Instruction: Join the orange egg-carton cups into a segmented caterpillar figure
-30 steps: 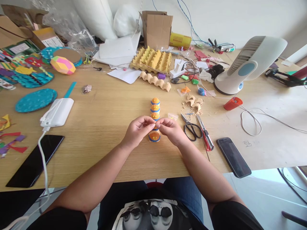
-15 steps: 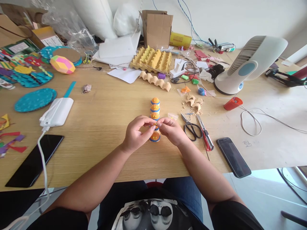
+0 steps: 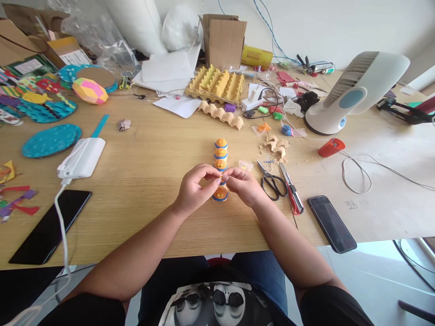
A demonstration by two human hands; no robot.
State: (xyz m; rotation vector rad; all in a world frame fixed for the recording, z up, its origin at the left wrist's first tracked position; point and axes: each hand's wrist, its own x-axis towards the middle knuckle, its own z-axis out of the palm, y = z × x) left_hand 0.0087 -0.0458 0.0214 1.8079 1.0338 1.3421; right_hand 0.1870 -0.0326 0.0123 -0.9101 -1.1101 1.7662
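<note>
A row of orange egg-carton cups with blue rims and little faces (image 3: 220,154) runs away from me on the wooden table (image 3: 146,172). My left hand (image 3: 194,189) and my right hand (image 3: 242,184) meet over the near part of the row. Both pinch their fingertips together at one spot between the cups. What they pinch is too small to make out. The nearest cup (image 3: 220,194) shows just below the fingers.
Black scissors (image 3: 272,182) and a red utility knife (image 3: 291,195) lie right of my hands, a phone (image 3: 331,222) beyond them. A white fan (image 3: 353,90) and red cup (image 3: 331,146) stand far right. A power bank (image 3: 82,157) and another phone (image 3: 50,226) lie left; egg trays (image 3: 215,84) at back.
The fingers shift slightly at the pinch point above the row. The hands stay in the same place.
</note>
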